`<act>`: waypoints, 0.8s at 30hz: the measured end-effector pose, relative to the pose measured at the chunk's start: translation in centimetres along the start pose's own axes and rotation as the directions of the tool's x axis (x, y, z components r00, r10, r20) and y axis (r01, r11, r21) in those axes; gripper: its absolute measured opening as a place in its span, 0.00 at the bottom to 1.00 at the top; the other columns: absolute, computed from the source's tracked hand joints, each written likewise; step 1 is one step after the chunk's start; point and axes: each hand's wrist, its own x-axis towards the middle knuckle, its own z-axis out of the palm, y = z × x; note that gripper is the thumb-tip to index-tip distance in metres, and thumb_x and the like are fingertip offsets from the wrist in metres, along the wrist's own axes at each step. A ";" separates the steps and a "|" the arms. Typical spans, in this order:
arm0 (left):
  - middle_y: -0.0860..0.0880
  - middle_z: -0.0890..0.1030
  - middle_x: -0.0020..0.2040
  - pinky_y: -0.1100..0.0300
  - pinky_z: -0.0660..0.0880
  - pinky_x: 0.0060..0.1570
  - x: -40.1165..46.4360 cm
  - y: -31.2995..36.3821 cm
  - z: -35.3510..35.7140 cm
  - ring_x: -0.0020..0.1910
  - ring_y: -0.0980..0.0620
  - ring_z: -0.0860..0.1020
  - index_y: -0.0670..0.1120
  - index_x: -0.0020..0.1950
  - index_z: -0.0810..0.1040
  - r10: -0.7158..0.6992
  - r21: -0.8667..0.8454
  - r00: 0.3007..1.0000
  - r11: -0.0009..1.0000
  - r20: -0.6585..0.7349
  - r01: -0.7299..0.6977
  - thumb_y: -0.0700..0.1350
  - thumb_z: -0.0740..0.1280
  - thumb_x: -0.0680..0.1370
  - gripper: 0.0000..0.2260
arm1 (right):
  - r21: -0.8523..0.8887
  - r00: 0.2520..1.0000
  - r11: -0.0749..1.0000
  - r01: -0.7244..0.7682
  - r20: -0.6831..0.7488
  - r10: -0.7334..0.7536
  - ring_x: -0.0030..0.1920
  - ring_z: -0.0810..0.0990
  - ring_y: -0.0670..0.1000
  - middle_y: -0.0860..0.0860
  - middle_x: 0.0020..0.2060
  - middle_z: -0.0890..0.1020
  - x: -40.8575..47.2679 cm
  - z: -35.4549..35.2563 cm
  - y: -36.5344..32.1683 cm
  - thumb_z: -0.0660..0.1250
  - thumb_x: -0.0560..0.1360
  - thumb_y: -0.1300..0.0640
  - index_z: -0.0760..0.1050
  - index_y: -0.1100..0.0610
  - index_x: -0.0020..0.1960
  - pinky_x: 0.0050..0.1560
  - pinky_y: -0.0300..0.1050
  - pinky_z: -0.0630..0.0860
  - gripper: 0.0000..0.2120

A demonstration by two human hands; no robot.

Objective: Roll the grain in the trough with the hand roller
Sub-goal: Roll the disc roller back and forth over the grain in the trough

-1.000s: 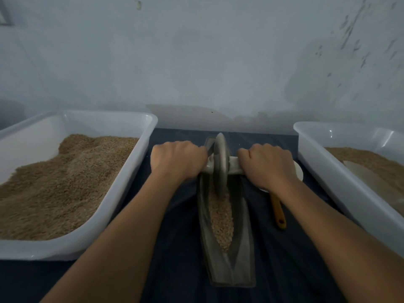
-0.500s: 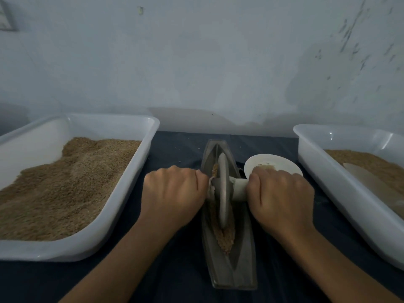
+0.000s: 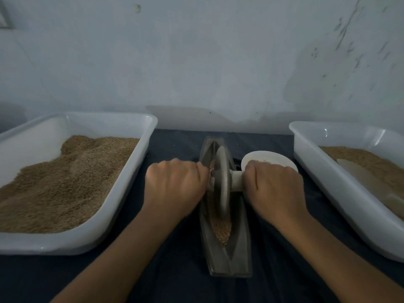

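Observation:
A narrow grey boat-shaped trough lies lengthwise on the dark cloth in front of me. Brown grain fills its groove. The hand roller's grey disc stands upright in the groove, about the trough's middle, on a pale axle. My left hand grips the axle's left end, which it hides. My right hand grips the right end, with a short pale stub showing beside the disc.
A white tub heaped with grain stands at the left. Another white tub with grain and a pale scoop stands at the right. A small white dish sits just behind my right hand. A wall closes the back.
Both hands pulled the roller from the trough's far end toward me to about its middle, uncovering the white dish. In the last half second it moved little.

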 end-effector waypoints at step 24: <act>0.51 0.64 0.33 0.57 0.62 0.31 1.5 -0.5 0.3 0.31 0.48 0.68 0.49 0.43 0.70 -0.006 0.004 0.998 1.000 0.065 0.006 0.42 0.56 0.83 0.10 | -0.058 1.000 0.998 -0.006 -0.030 0.005 0.28 0.67 0.51 0.47 0.28 0.69 0.6 0.6 -0.3 0.40 0.81 0.49 0.68 0.51 0.36 0.29 0.45 0.62 0.23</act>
